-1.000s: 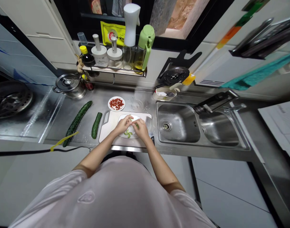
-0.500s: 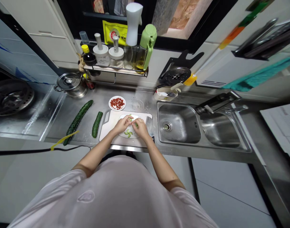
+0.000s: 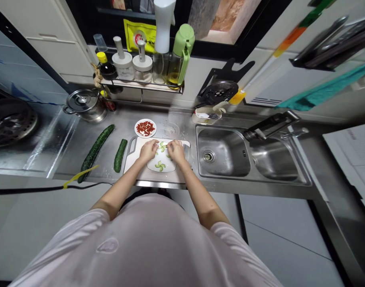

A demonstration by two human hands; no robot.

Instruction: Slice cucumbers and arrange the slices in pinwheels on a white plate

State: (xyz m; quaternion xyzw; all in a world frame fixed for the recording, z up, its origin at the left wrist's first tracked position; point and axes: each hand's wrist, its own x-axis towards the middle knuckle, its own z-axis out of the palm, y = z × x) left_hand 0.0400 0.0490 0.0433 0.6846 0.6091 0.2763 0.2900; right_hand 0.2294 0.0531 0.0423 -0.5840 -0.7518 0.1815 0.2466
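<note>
On a white cutting board [image 3: 134, 161] rests a white plate [image 3: 153, 167] with thin green cucumber slices [image 3: 160, 166] laid out in small pinwheel-like clusters. Another cluster of slices [image 3: 162, 146] lies at the plate's far side, between my hands. My left hand [image 3: 148, 151] is over the plate's left side, its fingers bent and slightly apart, with no held item showing. Over the right side is my right hand [image 3: 176, 151], fingertips drawn together near the slices; whatever they hold is too small to make out. A knife blade [image 3: 187, 150] lies partly hidden beyond my right hand.
A cut cucumber [image 3: 120, 155] and a longer cucumber [image 3: 98, 153] lie left of the board. Behind it stands a small plate of red pieces [image 3: 145, 128]. The double sink [image 3: 224, 153] is on the right, a lidded pot [image 3: 86, 105] at back left.
My hands, which met over the plate's far part, have moved apart to its two sides. The far cluster of cucumber slices now shows between them. The view has shifted slightly.
</note>
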